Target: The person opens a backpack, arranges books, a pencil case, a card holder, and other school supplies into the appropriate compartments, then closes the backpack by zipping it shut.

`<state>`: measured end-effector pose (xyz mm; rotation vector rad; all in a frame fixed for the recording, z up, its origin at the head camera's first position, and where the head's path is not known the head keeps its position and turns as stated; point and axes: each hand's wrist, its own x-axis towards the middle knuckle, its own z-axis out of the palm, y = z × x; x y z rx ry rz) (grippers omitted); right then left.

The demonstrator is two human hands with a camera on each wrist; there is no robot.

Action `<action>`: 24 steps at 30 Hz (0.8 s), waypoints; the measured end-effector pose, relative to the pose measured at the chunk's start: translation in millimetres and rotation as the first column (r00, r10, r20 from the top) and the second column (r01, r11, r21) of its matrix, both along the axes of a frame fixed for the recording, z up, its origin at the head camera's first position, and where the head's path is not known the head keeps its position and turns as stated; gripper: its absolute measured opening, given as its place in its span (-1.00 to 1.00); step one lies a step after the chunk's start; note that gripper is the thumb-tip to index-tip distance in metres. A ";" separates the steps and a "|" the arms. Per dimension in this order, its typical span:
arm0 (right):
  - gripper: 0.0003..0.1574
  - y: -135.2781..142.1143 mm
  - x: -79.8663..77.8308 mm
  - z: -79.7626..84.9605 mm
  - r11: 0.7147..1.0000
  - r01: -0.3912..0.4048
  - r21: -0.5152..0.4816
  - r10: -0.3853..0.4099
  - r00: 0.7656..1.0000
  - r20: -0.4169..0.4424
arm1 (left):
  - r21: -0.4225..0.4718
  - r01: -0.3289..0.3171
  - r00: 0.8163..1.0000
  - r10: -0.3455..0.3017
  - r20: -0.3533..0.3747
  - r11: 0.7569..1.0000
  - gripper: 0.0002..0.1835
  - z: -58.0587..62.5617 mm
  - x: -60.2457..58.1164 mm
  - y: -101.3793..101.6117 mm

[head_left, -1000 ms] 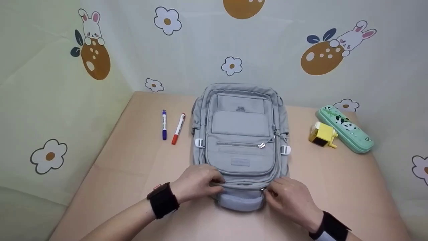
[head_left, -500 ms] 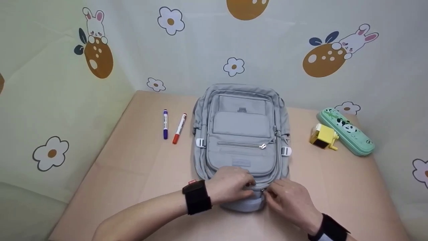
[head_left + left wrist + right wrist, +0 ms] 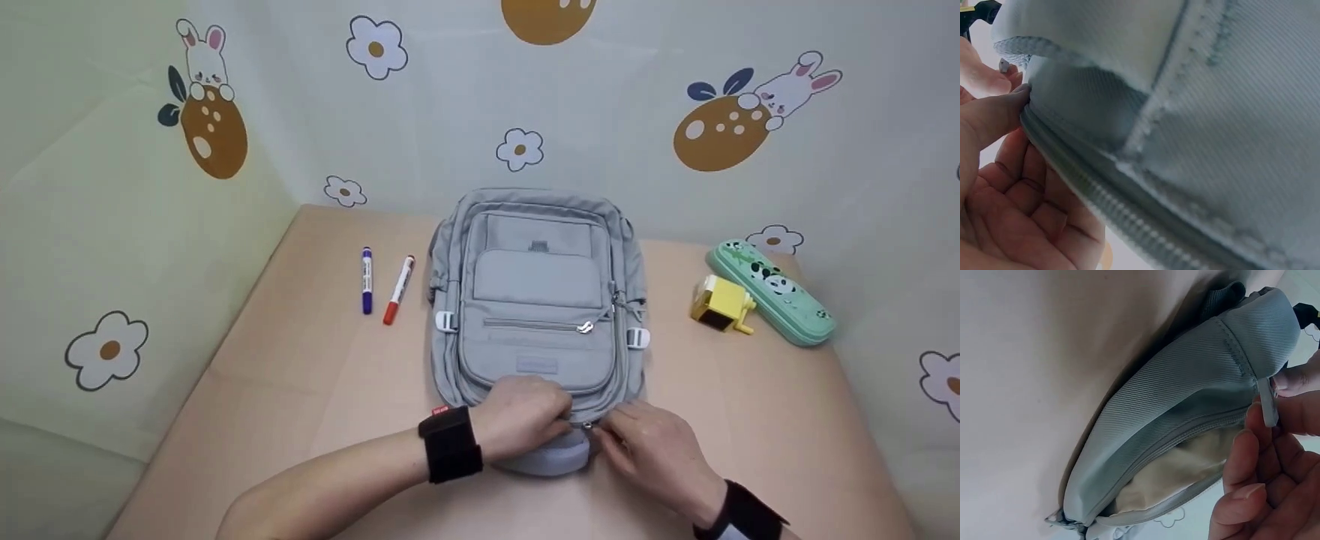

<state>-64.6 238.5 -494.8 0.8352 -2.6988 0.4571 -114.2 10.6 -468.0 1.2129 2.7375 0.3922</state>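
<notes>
A grey backpack [image 3: 536, 277] lies on its back, its top end toward me. My left hand [image 3: 521, 416] is at the top end, close to the right hand. In the left wrist view its thumb and fingers pinch the fabric edge along the zipper [image 3: 1129, 216]. Beside the bag's top right corner, my right hand [image 3: 652, 450] holds the zipper pull [image 3: 1267, 405] between its fingertips. Along the near side in the right wrist view the zipper gapes, showing beige lining [image 3: 1168, 472]. The left hand covers part of the top end in the head view.
Left of the bag lie a blue marker [image 3: 367, 281] and a red marker [image 3: 399, 290]. On the right, a yellow pencil sharpener [image 3: 720, 303] with a crank stands against a green panda pencil case [image 3: 772, 292]. A patterned curtain [image 3: 600, 97] hangs behind the table [image 3: 300, 375].
My left hand has moved right along the backpack's top end, from the left corner to near the right hand. The right hand stays at the zipper pull.
</notes>
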 end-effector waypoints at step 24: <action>-0.86 60.2 -27.4 -7.8 0.980 0.188 0.059 -0.188 0.982 -0.002 | 0.012 0.028 0.995 -0.029 0.093 1.000 -0.75 6.3 1.9 -3.2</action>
